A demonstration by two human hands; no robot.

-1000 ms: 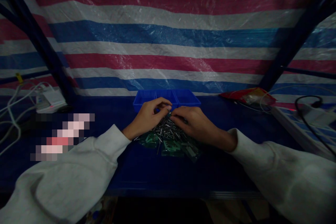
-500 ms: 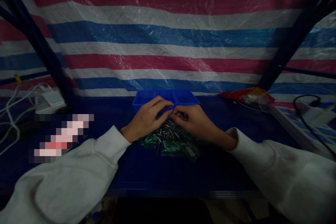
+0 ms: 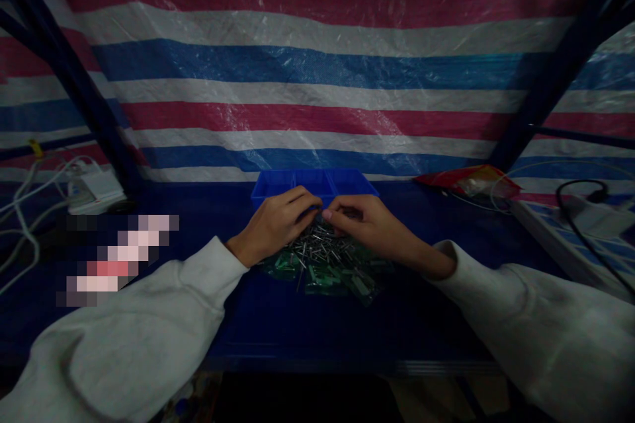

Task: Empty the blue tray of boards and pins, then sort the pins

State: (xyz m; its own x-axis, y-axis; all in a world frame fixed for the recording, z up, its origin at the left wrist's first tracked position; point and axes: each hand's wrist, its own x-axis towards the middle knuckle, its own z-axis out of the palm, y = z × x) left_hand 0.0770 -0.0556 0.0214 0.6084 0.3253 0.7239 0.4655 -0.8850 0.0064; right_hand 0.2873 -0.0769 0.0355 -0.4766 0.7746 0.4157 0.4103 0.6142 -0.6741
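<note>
My left hand (image 3: 280,221) is pinched, thumb against fingers, above the left side of a heap of thin silver metal pins (image 3: 322,244), like nails or rivets. What its fingertips hold is too small and dark to make out. Close by, my right hand (image 3: 380,225) has its fingers curled, with several metal pins (image 3: 351,213) partly showing inside them. Both sets of fingertips nearly meet over the heap. Small clear bags with green pieces (image 3: 325,277) lie under and in front of the pins. Just behind my hands stands a blue divided tray (image 3: 352,184).
A white power adapter (image 3: 102,184) and cables are at the left. On the right are a red plastic packet (image 3: 476,180) and a pale box (image 3: 550,234) with a dark cable. Blue posts (image 3: 555,79) and a striped sheet (image 3: 307,66) bound the blue table (image 3: 347,337).
My left fingers have closed and dropped slightly. My right thumb has moved up and straightened toward the left fingertips. The pin that showed upright between my hands is no longer visible.
</note>
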